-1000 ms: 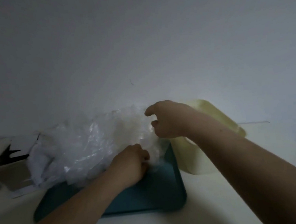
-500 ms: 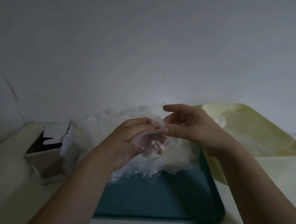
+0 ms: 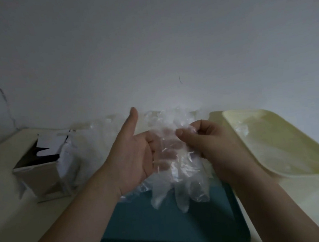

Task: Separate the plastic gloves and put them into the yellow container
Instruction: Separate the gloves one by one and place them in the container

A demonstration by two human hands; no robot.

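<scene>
One plastic glove [image 3: 181, 169] hangs above the cream table [image 3: 13, 213] by a grey wall [image 3: 147, 44], right grip [image 3: 213, 145] pinching it, left grip [image 3: 133, 158] splayed.

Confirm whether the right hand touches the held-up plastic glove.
Touching. Head view shows the right hand pinching the plastic glove at its upper edge.
</scene>
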